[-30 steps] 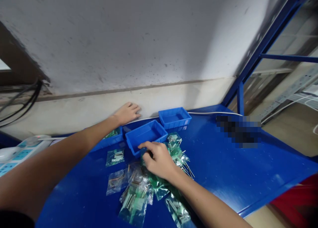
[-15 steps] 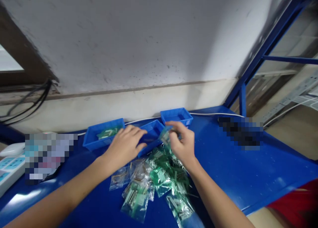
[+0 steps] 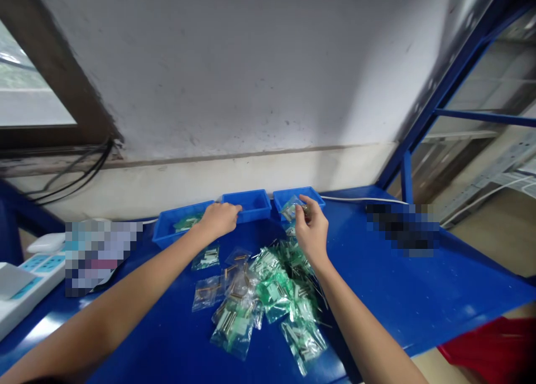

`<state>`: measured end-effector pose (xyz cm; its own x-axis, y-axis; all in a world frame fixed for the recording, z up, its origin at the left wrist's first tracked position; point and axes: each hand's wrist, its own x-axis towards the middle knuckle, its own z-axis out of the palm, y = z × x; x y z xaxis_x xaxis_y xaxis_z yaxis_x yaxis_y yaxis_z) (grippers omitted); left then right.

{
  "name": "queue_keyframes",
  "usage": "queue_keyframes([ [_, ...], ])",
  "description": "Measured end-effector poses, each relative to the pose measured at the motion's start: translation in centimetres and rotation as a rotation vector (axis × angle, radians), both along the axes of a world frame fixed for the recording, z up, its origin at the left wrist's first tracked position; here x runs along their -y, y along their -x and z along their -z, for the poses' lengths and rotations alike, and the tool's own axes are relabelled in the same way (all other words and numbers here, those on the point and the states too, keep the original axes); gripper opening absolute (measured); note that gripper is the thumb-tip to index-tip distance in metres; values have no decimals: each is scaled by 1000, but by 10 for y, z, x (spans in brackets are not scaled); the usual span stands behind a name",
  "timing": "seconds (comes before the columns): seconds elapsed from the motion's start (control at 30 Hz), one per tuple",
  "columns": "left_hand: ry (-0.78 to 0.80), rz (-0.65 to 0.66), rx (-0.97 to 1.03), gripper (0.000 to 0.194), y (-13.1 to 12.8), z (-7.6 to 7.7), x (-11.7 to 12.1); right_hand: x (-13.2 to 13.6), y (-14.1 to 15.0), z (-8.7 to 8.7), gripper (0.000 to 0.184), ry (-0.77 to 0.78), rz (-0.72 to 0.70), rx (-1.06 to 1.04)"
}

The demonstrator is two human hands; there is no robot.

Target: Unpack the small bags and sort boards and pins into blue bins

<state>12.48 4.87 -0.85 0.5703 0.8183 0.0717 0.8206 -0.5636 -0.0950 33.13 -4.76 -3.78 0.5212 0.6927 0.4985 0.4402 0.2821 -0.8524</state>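
My left hand [image 3: 221,217] is closed at the near left side of the middle blue plastic bin [image 3: 253,202], its fingertips hidden or pressed on the rim. Between the fingers of my right hand [image 3: 312,222] is a small clear plastic bag [image 3: 290,208], held over the front of the right blue bin [image 3: 280,196]. A heap of small plastic bags [image 3: 274,286], green and clear, lies below both hands. Thin metal pins and pale strips show inside several of them. The left blue bin [image 3: 163,230], partly behind my left wrist, contains some green bags.
A white power strip [image 3: 31,283] and a blurred-out item [image 3: 98,261] lie on the left of the blue table [image 3: 389,294]. Another blurred-out dark item [image 3: 404,230] is at the right. A white cable [image 3: 355,198] runs along the wall; a blue frame [image 3: 406,174] stands at the right.
The middle bin has gone from a slanted position near the heap back into line with the other bins. My left hand has closed beside it. My right hand has moved slightly right with the bag.
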Motion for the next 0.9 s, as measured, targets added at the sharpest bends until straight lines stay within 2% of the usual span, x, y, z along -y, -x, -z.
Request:
queue_keyframes([
  [0.1, -9, -3, 68, 29, 3, 0, 4, -5, -8, 3, 37, 28, 31, -51],
  [0.17, -48, 3, 132, 36, 8, -3, 21, -8, -10, 5, 40, 51, 38, -110],
  [0.23, -54, -6, 261, 41, 16, -6, 49, -8, -6, 4, 42, 66, -4, -176],
  [0.3, 137, -76, 655, 37, 26, -6, 82, -4, 5, 2, 36, 63, -116, -224],
  [0.4, 606, -155, 1058, 43, 39, 3, 123, 14, 36, -2, 20, 16, -338, -138],
  [0.47, 810, -227, 1330, 47, 45, 12, 136, 31, 60, -1, 12, -75, -482, 91],
  [0.5, 867, -261, 1444, 45, 47, 16, 138, 40, 70, 1, 14, -137, -554, 230],
  [0.57, 893, -290, 1565, 35, 51, 22, 137, 53, 87, 5, 22, -226, -652, 462],
  [0.67, 708, -245, 1514, 21, 57, 28, 131, 59, 95, 10, 25, -155, -605, 574],
  [0.77, 285, -122, 1251, 12, 61, 31, 129, 54, 91, 7, 23, 39, -550, 437],
  [0.83, -1, 34, 1010, 8, 61, 33, 131, 51, 88, 3, 23, 160, -672, 256],
  [0.9, -179, 198, 805, 11, 59, 35, 134, 49, 88, 1, 25, 250, -811, 86],
])
